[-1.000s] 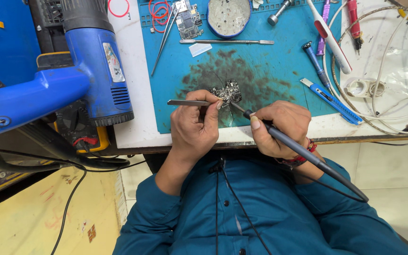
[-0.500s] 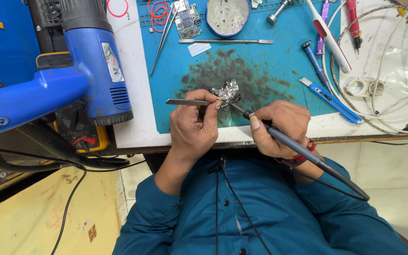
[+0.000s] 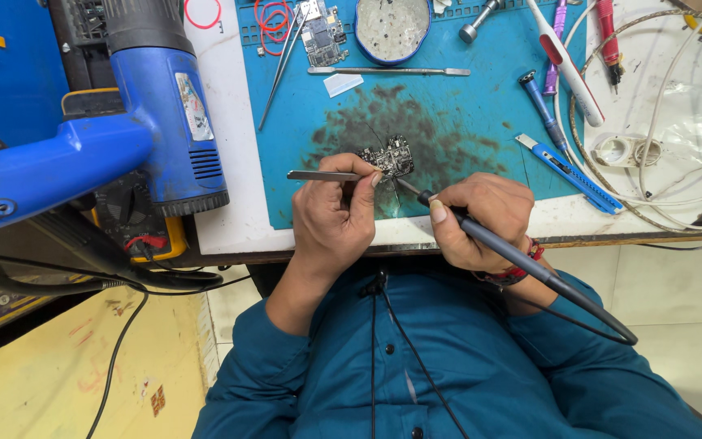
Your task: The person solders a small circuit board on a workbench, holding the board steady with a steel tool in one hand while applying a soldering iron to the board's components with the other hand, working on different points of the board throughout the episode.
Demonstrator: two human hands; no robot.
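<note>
Teal work mat (image 3: 465, 130), scorched dark at its middle, covers the bench; a small circuit board (image 3: 388, 158) lies on the burnt patch, toward the mat's near edge. Left hand (image 3: 335, 219) is clenched around metal tweezers (image 3: 322, 176), thumb and forefinger pinching the shaft; the tweezers lie level, tips meeting the board's left side. Board sits just beyond the fingertips, not within the hand itself. Right hand (image 3: 477, 219) grasps a dark soldering iron (image 3: 513, 260) pen-fashion, its tip angled up-left and touching or nearly touching the board's near edge; exact contact cannot be told. Iron's cable trails off past the wrist over the bench's near edge. Both hands rest at the mat's near edge, board between and ahead of them. At the mat's far edge: a second circuit board (image 3: 321, 32), a round tin (image 3: 392, 28), a flat metal spudger (image 3: 387, 71). Toward the right edge a blue utility knife (image 3: 566, 172) and a blue screwdriver (image 3: 539, 104). Off the mat's left edge stands a blue hot-air gun (image 3: 115, 138).
</note>
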